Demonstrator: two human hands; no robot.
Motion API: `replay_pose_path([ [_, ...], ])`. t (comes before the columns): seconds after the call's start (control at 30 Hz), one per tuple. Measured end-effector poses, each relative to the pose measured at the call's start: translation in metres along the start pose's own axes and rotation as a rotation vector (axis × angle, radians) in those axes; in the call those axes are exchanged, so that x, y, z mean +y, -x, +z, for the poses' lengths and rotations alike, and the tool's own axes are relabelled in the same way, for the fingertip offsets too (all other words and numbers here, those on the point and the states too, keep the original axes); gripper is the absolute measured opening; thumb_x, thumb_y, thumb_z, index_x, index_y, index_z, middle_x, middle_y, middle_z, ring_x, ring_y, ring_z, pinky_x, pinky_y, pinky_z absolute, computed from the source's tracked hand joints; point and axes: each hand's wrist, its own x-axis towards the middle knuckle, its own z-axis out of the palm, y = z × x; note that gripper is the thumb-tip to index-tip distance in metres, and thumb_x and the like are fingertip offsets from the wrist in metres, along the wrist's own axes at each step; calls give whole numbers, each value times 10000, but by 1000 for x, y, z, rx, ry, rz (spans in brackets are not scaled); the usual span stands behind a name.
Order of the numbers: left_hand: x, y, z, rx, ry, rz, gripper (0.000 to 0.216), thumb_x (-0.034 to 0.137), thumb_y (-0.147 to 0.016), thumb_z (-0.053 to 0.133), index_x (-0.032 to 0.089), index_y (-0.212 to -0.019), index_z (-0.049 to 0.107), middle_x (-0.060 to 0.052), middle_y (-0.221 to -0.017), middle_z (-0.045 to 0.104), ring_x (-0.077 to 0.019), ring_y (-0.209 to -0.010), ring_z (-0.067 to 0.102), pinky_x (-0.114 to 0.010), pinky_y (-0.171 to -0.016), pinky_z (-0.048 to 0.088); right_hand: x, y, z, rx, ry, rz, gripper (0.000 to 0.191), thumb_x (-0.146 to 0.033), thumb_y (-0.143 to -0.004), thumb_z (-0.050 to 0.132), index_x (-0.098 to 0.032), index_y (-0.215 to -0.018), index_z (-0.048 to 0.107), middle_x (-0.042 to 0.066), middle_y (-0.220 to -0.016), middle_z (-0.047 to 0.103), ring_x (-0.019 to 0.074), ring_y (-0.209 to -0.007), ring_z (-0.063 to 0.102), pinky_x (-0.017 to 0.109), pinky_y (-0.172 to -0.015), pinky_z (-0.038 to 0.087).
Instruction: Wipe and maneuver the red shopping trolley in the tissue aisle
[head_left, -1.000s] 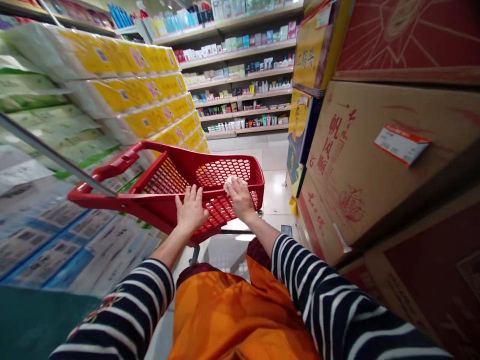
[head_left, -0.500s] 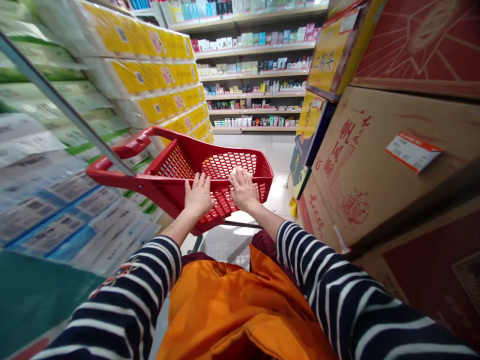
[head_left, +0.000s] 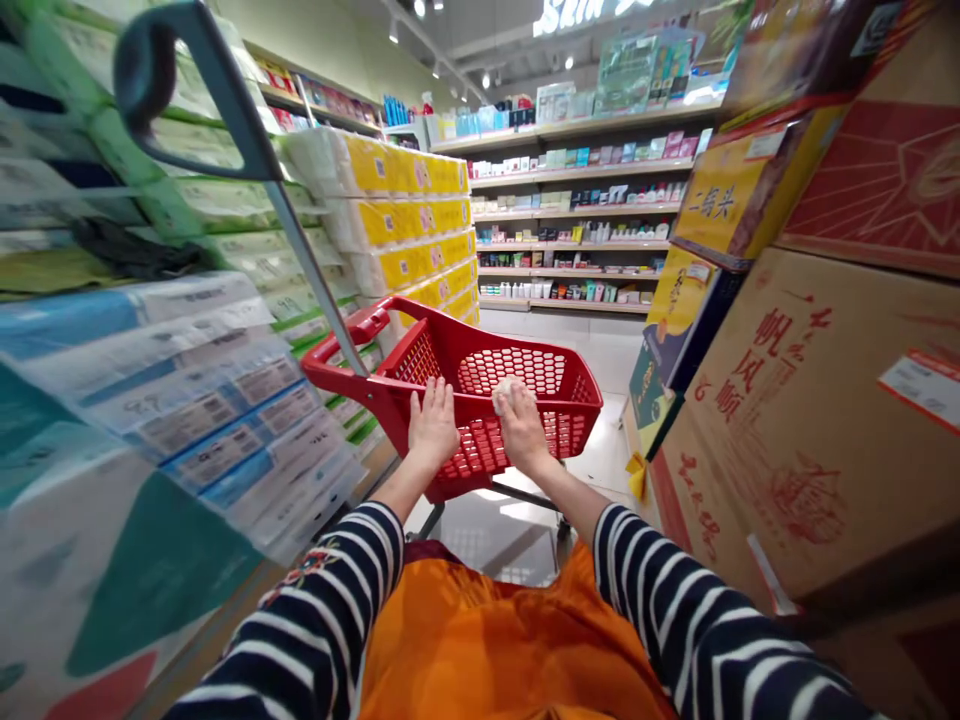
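Observation:
A red plastic shopping cart basket (head_left: pixel 555 375) stands in front of me in a shop aisle. My left hand (head_left: pixel 432 425) lies flat on its near rim, fingers stretched out and holding nothing. My right hand (head_left: pixel 520 430) rests on the same rim a little to the right, fingers closed over a crumpled white wad, perhaps a cloth or tissue (head_left: pixel 505 384). Both arms wear dark sleeves with white stripes. The cart's grey handle bar (head_left: pixel 225 110) rises at upper left.
Stacked tissue packs in blue, green and yellow (head_left: pixel 405 215) wall the left side. Large brown cartons with red print (head_left: pixel 795 420) stand close on the right. Shelves of small bottles and boxes (head_left: pixel 585 230) cross the aisle's far end. An orange garment (head_left: pixel 495 650) covers my lap.
The view has tilted up and the cart has shifted right in it. Both hands stay on the cart's rim in the same grip.

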Motion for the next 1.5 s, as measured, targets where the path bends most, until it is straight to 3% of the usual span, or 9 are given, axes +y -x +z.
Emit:
replay_pose_path([
  [0.13,17,1,-1,93,113,78,659,225,-775,452,93,-1400,286,-118,-1503,203,-245,-1394,125,-478,-1121,97,-25,-8,7,35,-160,-85,630,-88,-751,409,-108,-1378,346,145,-1450,314,253,-1373,173,510,-1084,240],
  [0.3,58,-10,4,149,277,226,575,180,-835,348,108,-1401,275,-114,-1465,318,-201,-1367,225,-421,-1112,186,-4,-3,-16,-12,-330,-103,733,-79,-736,355,-112,-1444,170,122,-1414,386,191,-1298,354,401,-1060,336],
  [0.4,78,-20,5,162,280,226,506,241,-850,384,145,-1347,374,-126,-1376,449,-237,-1301,340,-507,-1107,158,14,8,-28,-22,-263,-14,706,-84,-747,350,-132,-1438,211,104,-1375,445,185,-1244,428,373,-1025,376],
  [0.5,82,-24,5,179,214,249,368,252,-864,383,182,-1195,526,-119,-1277,530,-252,-1221,421,-556,-1100,115,29,17,-34,10,-23,86,574,-119,-792,363,-131,-1365,383,119,-1380,437,236,-1281,374,459,-1051,299],
  [0.6,60,-24,5,181,156,228,350,227,-874,352,195,-1166,542,-111,-1265,537,-244,-1201,437,-566,-1096,103,38,23,-37,-74,162,88,481,-178,-832,388,-114,-1302,470,128,-1389,425,270,-1301,334,501,-1060,227],
  [0.87,-56,-11,-15,217,-30,-18,486,346,-865,378,182,-1322,407,-119,-1406,409,-267,-1304,326,-564,-1099,23,34,26,-35,-119,201,85,529,-152,-798,412,-99,-1324,443,118,-1402,409,254,-1318,304,458,-1078,161],
  [0.97,-52,-11,-13,208,-53,-30,493,345,-870,368,158,-1325,404,-129,-1405,408,-259,-1306,330,-532,-1109,49,31,26,-33,-124,196,99,550,-126,-781,404,-107,-1330,439,115,-1416,388,254,-1326,291,467,-1079,152],
  [1.2,10,-21,7,136,36,166,461,339,-883,353,178,-1308,429,-112,-1380,448,-236,-1282,376,-517,-1113,91,43,30,-38,-135,190,108,569,-86,-761,382,-65,-1326,439,122,-1422,379,245,-1335,273,412,-1089,206],
  [1.5,-75,-23,-17,268,-39,-58,444,345,-880,350,180,-1278,459,-138,-1328,495,-271,-1206,453,-606,-1075,32,64,43,-49,-72,261,311,568,-104,-768,391,-92,-1335,426,130,-1429,365,286,-1326,280,511,-1064,221],
])
